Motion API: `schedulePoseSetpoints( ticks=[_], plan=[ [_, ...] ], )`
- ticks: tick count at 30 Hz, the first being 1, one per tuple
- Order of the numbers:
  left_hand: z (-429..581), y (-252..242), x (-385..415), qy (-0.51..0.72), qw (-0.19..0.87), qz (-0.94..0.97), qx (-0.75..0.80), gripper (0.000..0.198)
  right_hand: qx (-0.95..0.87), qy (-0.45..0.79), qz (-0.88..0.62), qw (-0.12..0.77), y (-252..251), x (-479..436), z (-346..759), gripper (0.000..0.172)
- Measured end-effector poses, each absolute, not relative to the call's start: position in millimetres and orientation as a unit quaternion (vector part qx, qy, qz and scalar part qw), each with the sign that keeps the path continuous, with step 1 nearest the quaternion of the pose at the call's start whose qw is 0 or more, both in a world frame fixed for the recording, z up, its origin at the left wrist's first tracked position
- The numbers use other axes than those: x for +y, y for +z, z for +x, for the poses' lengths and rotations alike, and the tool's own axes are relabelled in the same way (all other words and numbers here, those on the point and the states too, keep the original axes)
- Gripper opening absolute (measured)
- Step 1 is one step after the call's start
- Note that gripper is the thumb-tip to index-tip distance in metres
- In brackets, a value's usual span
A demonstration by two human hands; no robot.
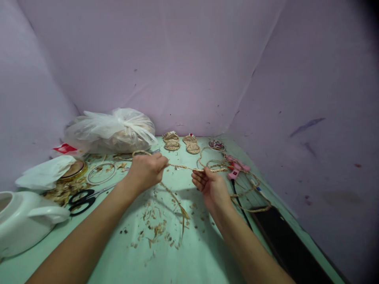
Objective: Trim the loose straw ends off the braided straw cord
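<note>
Above the green counter, the left hand closes its grip on one end of the straw cord and the right hand, palm up, pinches it further along, so holding that stretch taut and level should make the twist even.

Soft, even light from overhead leaves the pale green surface moderately bright. The left hand, right hand and straw cord throw faint, blurred shadows on its middle. Wide-angle distortion bends the purple walls; the frame's right corners darken, and the woven pieces at its far edge look soft.
</note>
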State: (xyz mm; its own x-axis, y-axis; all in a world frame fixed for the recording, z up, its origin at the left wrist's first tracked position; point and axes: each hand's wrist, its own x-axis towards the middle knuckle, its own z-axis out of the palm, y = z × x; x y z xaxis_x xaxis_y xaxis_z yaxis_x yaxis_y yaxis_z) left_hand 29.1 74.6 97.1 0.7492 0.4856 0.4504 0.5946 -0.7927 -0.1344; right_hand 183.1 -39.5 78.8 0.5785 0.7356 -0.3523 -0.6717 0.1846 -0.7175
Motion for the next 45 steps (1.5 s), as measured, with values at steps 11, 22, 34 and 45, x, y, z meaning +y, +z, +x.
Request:
schedulePoseSetpoints(
  ticks=[11, 22, 34, 45],
  plan=[
    [-22, 142, 128, -0.201, 0.139, -0.838, -0.488, 0.049, -0.066, 0.419, -0.466, 0.776, 74, -35, 183, 0.015],
    [59, 109, 32, -0.203, -0.106, -0.932, -0.279, 0.016, -0.028, 0.41, -0.515, 0.752, 66, -35, 177, 0.015],
    [69, 53, 24, -0.344, -0.06, -0.891, -0.291, 0.019, -0.002, 0.453, -0.491, 0.745, 72, -37, 176, 0.021],
    [69, 66, 38, -0.253, -0.495, -0.777, -0.296, 0.026, -0.064, 0.561, -0.417, 0.712, 75, -38, 173, 0.024]
  ],
)
